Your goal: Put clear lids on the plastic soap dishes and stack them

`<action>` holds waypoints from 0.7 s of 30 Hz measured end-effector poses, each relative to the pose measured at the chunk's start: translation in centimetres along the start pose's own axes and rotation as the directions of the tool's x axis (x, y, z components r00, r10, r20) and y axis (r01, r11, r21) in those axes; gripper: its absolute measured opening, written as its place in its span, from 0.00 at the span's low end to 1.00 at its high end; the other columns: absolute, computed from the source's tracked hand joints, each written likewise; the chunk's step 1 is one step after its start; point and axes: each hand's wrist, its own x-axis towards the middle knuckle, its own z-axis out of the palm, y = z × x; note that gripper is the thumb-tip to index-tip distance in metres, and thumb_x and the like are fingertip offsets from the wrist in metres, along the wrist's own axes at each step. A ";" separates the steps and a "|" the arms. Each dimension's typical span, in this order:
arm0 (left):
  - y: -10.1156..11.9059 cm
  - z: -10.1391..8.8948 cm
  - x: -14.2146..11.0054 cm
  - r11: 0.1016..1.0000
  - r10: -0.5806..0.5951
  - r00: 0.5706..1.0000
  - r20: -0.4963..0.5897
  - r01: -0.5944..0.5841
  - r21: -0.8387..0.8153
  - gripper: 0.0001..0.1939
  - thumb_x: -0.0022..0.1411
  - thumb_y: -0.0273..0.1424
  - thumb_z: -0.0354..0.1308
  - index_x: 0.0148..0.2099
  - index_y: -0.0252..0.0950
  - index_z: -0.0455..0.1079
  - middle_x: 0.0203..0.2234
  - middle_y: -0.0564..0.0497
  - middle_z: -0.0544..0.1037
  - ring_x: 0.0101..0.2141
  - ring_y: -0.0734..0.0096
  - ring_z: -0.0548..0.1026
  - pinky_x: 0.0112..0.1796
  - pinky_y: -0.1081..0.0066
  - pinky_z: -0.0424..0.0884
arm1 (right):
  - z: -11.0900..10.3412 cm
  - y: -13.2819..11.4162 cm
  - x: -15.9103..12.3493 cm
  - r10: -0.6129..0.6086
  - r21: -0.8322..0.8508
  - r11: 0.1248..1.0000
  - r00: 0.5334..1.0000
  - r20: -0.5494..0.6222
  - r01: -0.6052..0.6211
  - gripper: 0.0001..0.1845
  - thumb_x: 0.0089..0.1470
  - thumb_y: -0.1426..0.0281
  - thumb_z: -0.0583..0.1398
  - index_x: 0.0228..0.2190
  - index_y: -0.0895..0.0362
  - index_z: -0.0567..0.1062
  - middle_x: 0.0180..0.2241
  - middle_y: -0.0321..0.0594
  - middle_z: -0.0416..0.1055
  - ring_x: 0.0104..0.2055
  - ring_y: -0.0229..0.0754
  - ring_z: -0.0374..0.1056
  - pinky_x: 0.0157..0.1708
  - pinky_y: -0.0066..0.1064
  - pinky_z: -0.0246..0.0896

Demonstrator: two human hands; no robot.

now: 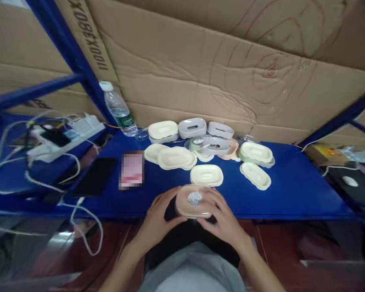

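Note:
Between both hands, at the front edge of the blue table, is a pinkish oval box with a clear lid and a round label. My left hand grips its left end, thumb at the near side. On the right end, my right hand closes with fingers over the lid and thumb at the near rim. Just beyond lies a cream oval piece. More cream pieces overlap to the left, and another rests to the right. Grey oval boxes stand at the back.
A water bottle stands at the back left against the cardboard. A black phone and a blurred pink item lie at left. White cables hang over the left edge near a power strip.

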 end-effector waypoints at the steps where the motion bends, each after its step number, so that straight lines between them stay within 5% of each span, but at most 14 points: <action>1: 0.1 0.0 0.0 1.000 0.008 1.000 0.001 -0.008 0.001 0.38 0.62 0.41 0.71 0.70 0.53 0.61 0.65 0.50 0.73 0.63 0.53 0.71 0.63 0.50 0.68 | 0.0 0.0 0.1 0.019 -0.014 1.000 1.000 0.025 -0.019 0.27 0.65 0.64 0.65 0.63 0.52 0.69 0.67 0.49 0.64 0.77 0.58 0.44 0.71 0.62 0.54; 6: 0.6 -0.3 0.0 1.000 0.006 1.000 0.000 -0.006 -0.002 0.39 0.61 0.41 0.72 0.70 0.51 0.61 0.65 0.48 0.73 0.63 0.51 0.71 0.62 0.50 0.70 | -0.7 0.0 -0.4 0.032 -0.039 0.999 0.999 0.031 -0.031 0.30 0.66 0.65 0.65 0.66 0.48 0.66 0.70 0.47 0.61 0.76 0.57 0.47 0.68 0.59 0.61; 10: 0.7 -0.5 -0.1 1.000 0.012 1.000 -0.001 -0.012 0.016 0.37 0.65 0.40 0.67 0.72 0.52 0.58 0.65 0.48 0.73 0.62 0.54 0.73 0.60 0.51 0.71 | -3.6 1.3 -2.7 0.064 -0.096 0.992 0.973 -0.222 -0.087 0.30 0.62 0.66 0.68 0.63 0.47 0.70 0.64 0.48 0.69 0.72 0.61 0.58 0.64 0.61 0.66; 15: 0.9 -0.2 0.0 0.989 0.075 0.997 -0.021 -0.071 0.127 0.31 0.70 0.38 0.62 0.71 0.52 0.59 0.62 0.50 0.76 0.59 0.57 0.75 0.58 0.54 0.73 | -10.8 6.4 -7.5 0.168 -0.307 0.837 0.747 -0.643 -0.453 0.30 0.58 0.60 0.71 0.59 0.52 0.76 0.60 0.51 0.72 0.64 0.63 0.68 0.63 0.61 0.65; 18: 1.3 0.0 0.3 0.971 0.114 0.993 -0.017 -0.108 0.212 0.27 0.71 0.36 0.61 0.69 0.52 0.62 0.62 0.50 0.76 0.57 0.57 0.76 0.57 0.53 0.74 | -14.4 10.5 -10.9 0.215 -0.338 0.696 0.633 -0.744 -0.634 0.35 0.57 0.50 0.69 0.59 0.56 0.76 0.59 0.54 0.73 0.63 0.65 0.69 0.63 0.60 0.63; 21: 2.0 0.2 1.3 0.950 0.171 0.985 0.029 -0.173 0.262 0.24 0.73 0.34 0.58 0.68 0.52 0.65 0.64 0.50 0.73 0.59 0.58 0.74 0.58 0.54 0.73 | -16.2 14.3 -13.5 0.273 -0.334 0.613 0.589 -0.761 -0.716 0.40 0.56 0.42 0.65 0.58 0.57 0.78 0.59 0.57 0.72 0.61 0.65 0.69 0.61 0.58 0.65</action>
